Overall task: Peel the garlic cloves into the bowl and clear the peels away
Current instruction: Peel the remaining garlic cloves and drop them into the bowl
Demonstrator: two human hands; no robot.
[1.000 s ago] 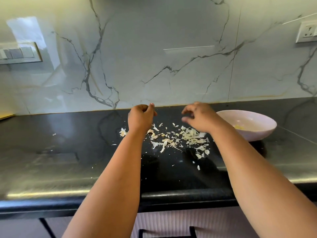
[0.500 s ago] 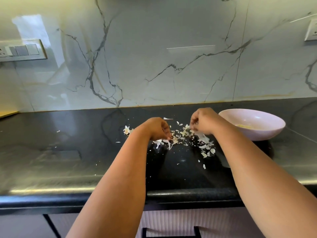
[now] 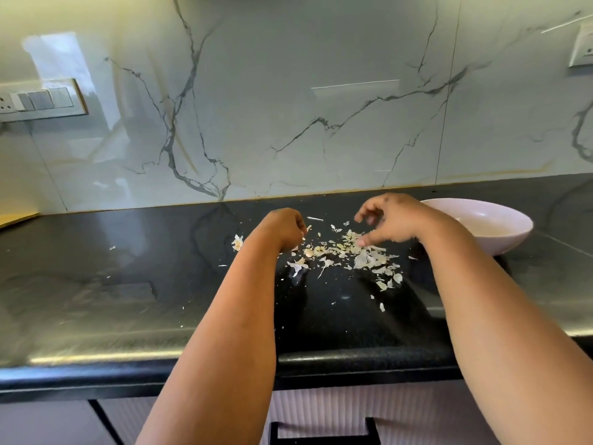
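Torn garlic peels (image 3: 353,255) lie scattered in a loose pile on the black counter (image 3: 128,284). At the pile's left edge my left hand (image 3: 284,228) is curled into a fist, with a pale scrap of peel showing at its fingertips. My right hand (image 3: 394,221) hovers over the right side of the pile with spread, loosely bent fingers, and its thumb tip touches the peels. Just right of that hand stands a pale bowl (image 3: 516,221); its contents are washed out. A separate clump of peel (image 3: 237,242) lies left of my left wrist.
A marble backsplash rises behind the counter, with a switch panel (image 3: 41,99) at the left and a socket (image 3: 582,49) at the top right. The counter's rounded front edge (image 3: 353,356) runs under my forearms. Below it is a drawer handle (image 3: 321,433).
My right hand has lifted off the pile and spread its fingers. My left hand has drawn back a little to the pile's left edge, still curled.
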